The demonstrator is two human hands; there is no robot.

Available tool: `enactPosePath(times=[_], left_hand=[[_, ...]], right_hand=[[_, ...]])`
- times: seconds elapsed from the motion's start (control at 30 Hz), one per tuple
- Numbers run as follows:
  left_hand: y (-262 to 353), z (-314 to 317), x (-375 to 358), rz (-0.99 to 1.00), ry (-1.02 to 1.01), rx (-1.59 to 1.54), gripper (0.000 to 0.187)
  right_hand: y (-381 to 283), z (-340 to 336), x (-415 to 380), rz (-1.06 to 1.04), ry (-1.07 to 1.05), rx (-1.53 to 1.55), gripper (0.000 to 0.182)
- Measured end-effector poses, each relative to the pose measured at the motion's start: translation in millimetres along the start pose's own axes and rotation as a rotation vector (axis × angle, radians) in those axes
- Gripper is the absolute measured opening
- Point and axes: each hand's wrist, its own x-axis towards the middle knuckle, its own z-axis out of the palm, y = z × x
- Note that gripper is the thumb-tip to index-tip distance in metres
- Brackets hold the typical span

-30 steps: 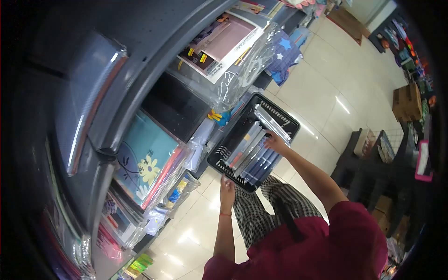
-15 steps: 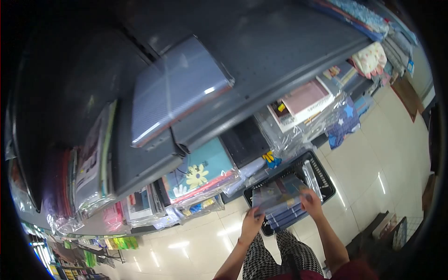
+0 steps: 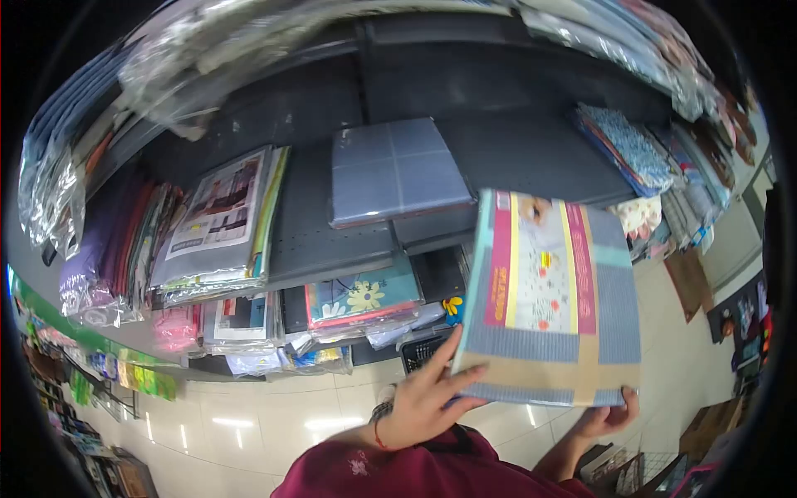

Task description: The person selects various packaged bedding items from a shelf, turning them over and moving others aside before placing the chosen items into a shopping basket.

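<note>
A flat, plastic-wrapped package of folded blue-grey ribbed cloth [image 3: 544, 349] is raised before me, tilted, with a pink-and-yellow printed label and tan bands across it. My left hand [image 3: 423, 402] grips its lower left corner, the thumb side towards me. At the lower right edge, the fingers of my right hand [image 3: 608, 415] are closed on the same package. Beyond it, a blue wrapped package [image 3: 398, 170] lies flat on the dark shelf [image 3: 328, 249]. Part of a black basket [image 3: 413, 355] shows on the floor behind my left hand; the rest is hidden.
Wrapped textiles with a picture label [image 3: 220, 212] lean at the left of the shelf. A teal package with a yellow flower [image 3: 364, 295] lies on the lower shelf. More folded goods [image 3: 627, 149] are at the right. Tiled floor [image 3: 290, 407] runs below; a cardboard box [image 3: 712, 425] stands right.
My hands have risen from the basket on the floor to shelf height, and the package is now held up with its label showing. My view has lifted towards the shelves.
</note>
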Motion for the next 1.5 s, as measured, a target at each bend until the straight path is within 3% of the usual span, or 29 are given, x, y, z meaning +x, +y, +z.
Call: enactPosePath(times=[0.03,0.1,0.17,0.2,0.23,0.3,0.37,0.57,0.8,1.1,1.17,1.2,1.23,1.3,1.37,1.4,1.43,1.5], left_hand=[[-3.1,-13.9,11.9,0.056,0.023,0.039,0.044],[-18.8,-41.4,29.1,0.066,0.137,0.189,0.042],[-29.9,-70.6,43.3,-0.085,0.181,0.312,0.039],[-43.8,-82.3,52.3,-0.097,0.215,0.388,0.037],[-65.8,-91.1,62.0,-0.111,0.246,0.462,0.035],[-110.6,-105.9,78.2,-0.118,0.275,0.591,0.031],[-149.0,-115.8,95.4,-0.104,0.289,0.697,0.028],[-171.0,-120.9,119.6,-0.234,0.313,0.665,0.025],[-178.3,-116.5,116.7,-0.159,0.339,0.564,0.024],[-177.0,-107.4,118.0,-0.108,0.351,0.778,0.024],[-181.3,-105.6,116.3,-0.073,0.363,0.785,0.028],[-181.8,-104.7,114.8,-0.038,0.381,0.788,0.03],[-159.7,-100.4,114.6,-0.227,0.357,0.705,0.032],[-163.1,-100.0,101.2,0.03,0.496,0.637,0.028],[-164.3,-86.0,63.7,0.187,0.515,0.614,0.022],[-168.9,-77.8,35.7,0.216,0.369,0.636,0.015],[-180.0,-50.7,-4.7,-0.003,0.337,0.396,0.013],[-207.0,-5.7,-99.5,-0.463,-0.009,0.36,0.014]], right_hand=[[7.0,23.5,0.0,0.001,0.087,0.021,0.037],[8.2,81.6,5.8,0.114,0.003,0.092,0.038],[21.2,141.8,12.7,0.209,-0.259,0.175,0.039],[14.0,176.2,22.8,0.474,-0.402,0.279,0.036],[6.7,214.3,33.0,0.529,-0.496,0.34,0.031],[18.9,272.0,29.1,0.405,-0.584,0.193,0.026],[22.8,308.8,36.2,0.429,-0.662,0.025,0.022],[17.6,352.1,55.3,0.276,-0.692,-0.282,0.019],[24.2,352.5,31.6,0.271,-0.561,-0.258,0.018],[29.4,348.4,39.4,0.216,-0.619,-0.272,0.021],[28.3,338.0,41.2,0.283,-0.698,-0.149,0.03],[38.6,331.1,34.7,0.374,-0.711,0.089,0.035],[45.8,317.7,21.2,0.469,-0.71,0.327,0.04],[32.9,272.8,-2.1,0.604,-0.624,0.486,0.042],[64.0,214.1,-58.5,0.642,-0.718,0.274,0.033],[90.1,177.7,-98.4,0.759,-0.797,0.235,0.032],[115.1,136.0,-140.3,0.878,-0.875,0.195,0.031],[144.0,41.8,-220.9,0.945,-1.016,-0.02,0.032]])
